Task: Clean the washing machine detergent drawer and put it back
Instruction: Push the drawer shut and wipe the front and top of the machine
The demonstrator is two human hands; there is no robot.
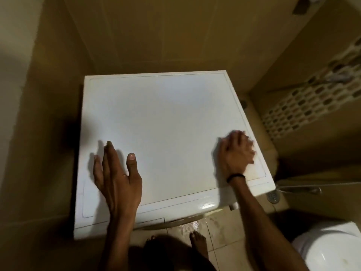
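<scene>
Steadiness first: brace open left hand (117, 178) flat on washing machine top (166, 114), settle blurred right hand (236, 151), state unreadable, then reach for drawer.

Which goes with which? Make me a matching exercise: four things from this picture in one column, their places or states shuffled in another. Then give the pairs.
1. left hand
2. right hand
3. black wristband
4. toilet

A. white, in the lower right corner of the view
B. fingers straight, at the left front of the washing machine top
C. motion-blurred, near the top's right edge
D. round the right wrist

Pairs: 1-B, 2-C, 3-D, 4-A.
</scene>
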